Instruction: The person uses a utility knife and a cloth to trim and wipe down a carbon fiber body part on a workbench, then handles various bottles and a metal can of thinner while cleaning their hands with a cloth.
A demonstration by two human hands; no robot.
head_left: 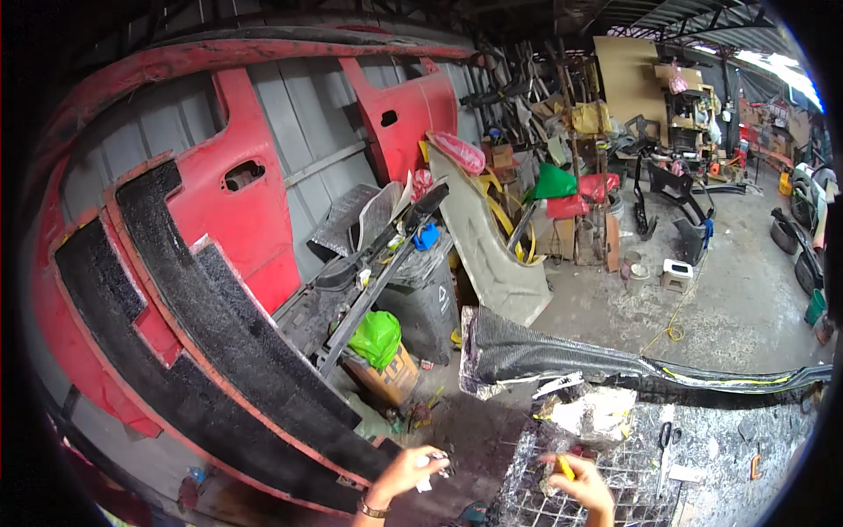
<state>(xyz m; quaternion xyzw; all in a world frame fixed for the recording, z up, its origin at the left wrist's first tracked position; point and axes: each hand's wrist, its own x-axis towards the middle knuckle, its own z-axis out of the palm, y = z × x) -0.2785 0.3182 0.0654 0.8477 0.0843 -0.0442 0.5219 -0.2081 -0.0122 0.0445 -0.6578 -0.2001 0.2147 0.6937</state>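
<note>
My left hand [400,478] is closed on a small crumpled white scrap [428,475], held beside the lower end of the long black panels. A bracelet circles that wrist. My right hand [587,488] is closed around a small yellow tool [565,468]; its kind is mostly hidden by the fingers. That hand hovers over the worn, grid-marked worktable [544,505]. A crumpled pale plastic bundle [597,413] lies just beyond it. Further right on the tabletop are black-handled scissors [667,448] and a small orange C-shaped piece [756,466].
Two long black panels with reddish borders [202,290] lean at my left against red car body parts [246,202]. A dark woven-looking strip [562,356] lies along the table's far edge. Beyond are a grey bin [421,307], a cardboard box [391,378] and a beige fender [492,237].
</note>
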